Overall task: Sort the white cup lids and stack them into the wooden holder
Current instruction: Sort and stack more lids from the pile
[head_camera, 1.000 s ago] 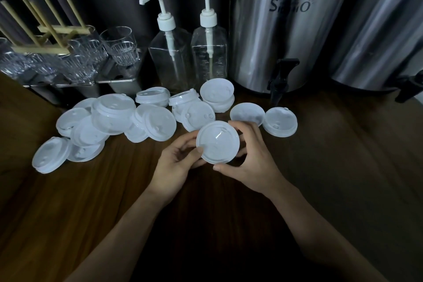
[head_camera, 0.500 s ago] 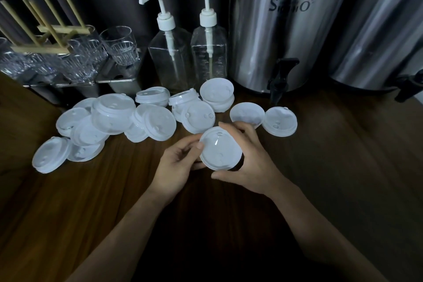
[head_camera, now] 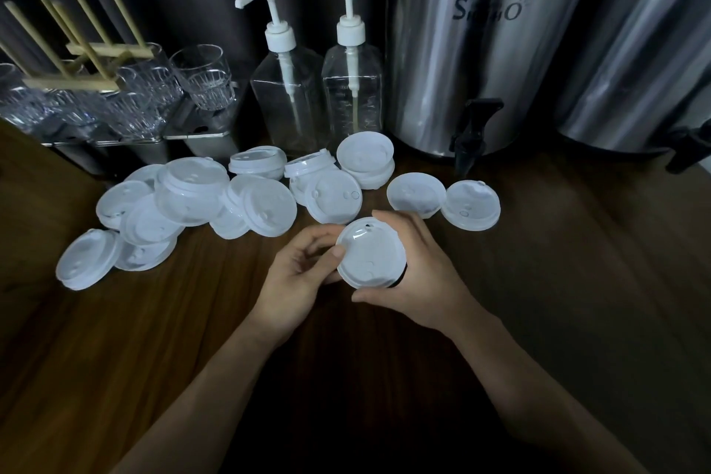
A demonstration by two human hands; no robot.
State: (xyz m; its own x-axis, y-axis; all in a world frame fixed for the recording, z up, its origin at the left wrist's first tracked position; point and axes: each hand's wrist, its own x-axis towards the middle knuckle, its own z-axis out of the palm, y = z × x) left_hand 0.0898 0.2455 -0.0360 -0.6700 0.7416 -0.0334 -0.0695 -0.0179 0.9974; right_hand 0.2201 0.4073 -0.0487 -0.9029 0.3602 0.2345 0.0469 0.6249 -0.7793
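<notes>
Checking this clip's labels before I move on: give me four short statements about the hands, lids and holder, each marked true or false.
1. The left hand and the right hand hold one white lid between them. True.
2. Lids are already stacked on the wooden holder. False: its rods are bare.
3. Two pump bottles stand behind the loose lids. True.
4. Most loose lids lie to the right of the hands. False: only two do; the rest lie to the left or beyond the hands.

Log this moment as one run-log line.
left hand + right hand: holding one lid | loose lids: on table | wooden holder: no lids visible
</notes>
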